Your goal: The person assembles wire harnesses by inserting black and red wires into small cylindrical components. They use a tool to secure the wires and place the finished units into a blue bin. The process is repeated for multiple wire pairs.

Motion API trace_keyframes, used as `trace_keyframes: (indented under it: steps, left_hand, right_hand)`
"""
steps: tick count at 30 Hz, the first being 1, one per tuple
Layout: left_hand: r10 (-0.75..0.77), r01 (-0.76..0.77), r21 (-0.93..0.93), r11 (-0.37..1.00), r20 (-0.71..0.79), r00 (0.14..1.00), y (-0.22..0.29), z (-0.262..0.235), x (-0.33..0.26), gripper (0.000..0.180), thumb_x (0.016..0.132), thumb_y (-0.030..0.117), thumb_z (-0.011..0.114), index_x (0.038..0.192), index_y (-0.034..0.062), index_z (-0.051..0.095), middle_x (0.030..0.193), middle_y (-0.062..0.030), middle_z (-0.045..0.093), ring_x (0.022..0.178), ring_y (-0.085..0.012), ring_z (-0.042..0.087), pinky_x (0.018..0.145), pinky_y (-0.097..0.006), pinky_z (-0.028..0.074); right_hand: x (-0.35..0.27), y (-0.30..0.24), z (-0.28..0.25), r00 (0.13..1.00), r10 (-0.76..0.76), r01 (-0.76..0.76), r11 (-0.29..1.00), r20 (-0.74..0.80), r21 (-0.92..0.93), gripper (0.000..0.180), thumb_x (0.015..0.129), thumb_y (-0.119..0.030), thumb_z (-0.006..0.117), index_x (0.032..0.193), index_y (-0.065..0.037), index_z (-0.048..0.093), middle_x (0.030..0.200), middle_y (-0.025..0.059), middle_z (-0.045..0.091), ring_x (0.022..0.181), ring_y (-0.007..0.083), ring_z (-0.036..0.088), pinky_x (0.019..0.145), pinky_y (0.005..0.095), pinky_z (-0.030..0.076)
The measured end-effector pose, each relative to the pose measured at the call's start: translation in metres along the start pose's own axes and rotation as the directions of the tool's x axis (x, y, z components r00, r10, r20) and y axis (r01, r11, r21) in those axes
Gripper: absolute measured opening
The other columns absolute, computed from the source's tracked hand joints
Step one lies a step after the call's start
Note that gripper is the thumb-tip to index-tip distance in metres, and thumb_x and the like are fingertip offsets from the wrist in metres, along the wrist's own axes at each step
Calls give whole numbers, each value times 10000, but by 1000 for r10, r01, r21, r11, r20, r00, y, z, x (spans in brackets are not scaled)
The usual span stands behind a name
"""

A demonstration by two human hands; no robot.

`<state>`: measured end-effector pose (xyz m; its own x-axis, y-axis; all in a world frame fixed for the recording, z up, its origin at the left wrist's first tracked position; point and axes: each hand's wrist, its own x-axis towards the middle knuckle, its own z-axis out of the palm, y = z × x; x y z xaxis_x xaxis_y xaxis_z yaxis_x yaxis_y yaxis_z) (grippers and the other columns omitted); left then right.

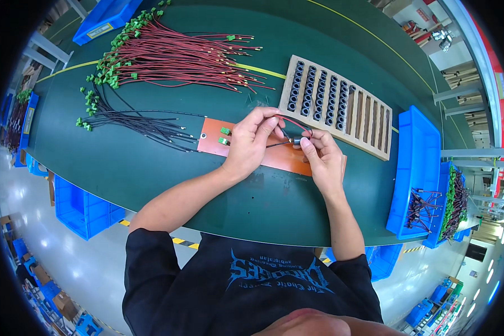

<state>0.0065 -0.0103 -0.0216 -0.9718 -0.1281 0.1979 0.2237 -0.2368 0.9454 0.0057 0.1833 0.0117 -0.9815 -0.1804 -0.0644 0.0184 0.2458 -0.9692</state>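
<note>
In the head view, red wires with green connectors (179,59) and black ones (145,124) lie leftward, a slotted wooden rack (376,152) of black rings sits just beyond the hands, and a blue plastic bin (411,151) stands right. Over a flat orange board (288,161), the left hand (249,140) pinches a thin red wire (297,121), while the bent-fingered right hand (326,159) grips a small dark cylinder (298,141). The green tabletop (112,165) adjoins a glossy grey floor (45,215).
</note>
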Motion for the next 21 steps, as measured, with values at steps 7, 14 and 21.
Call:
trace_keyframes:
  steps: [7,14,21]
  left_hand:
    - [-24,22,28,999,72,997,2,-3,1,181,1090,45,538,1236,-29,614,1044,-98,682,917,-138,691,879,-284,582]
    - [-96,107,-72,992,138,986,6,-9,-9,145,984,-75,651,1122,-31,640,1065,-125,706,982,-183,717,912,-326,592]
    - [-19,-19,140,990,263,965,4,-19,-8,88,878,-129,720,868,-47,689,1086,-168,736,1030,-226,719,922,-338,592]
  right_hand:
    - [0,5,-1,1000,30,-30,997,11,64,230,1042,-145,675,1182,16,588,1041,125,746,948,134,710,714,253,509]
    - [0,7,-1,1000,10,-8,994,-23,105,200,1055,-157,658,1081,-26,509,1004,142,755,915,148,729,711,257,524]
    - [1,13,-5,1000,-15,14,996,10,90,188,1056,-139,653,1046,-39,494,970,139,763,892,138,722,705,255,522]
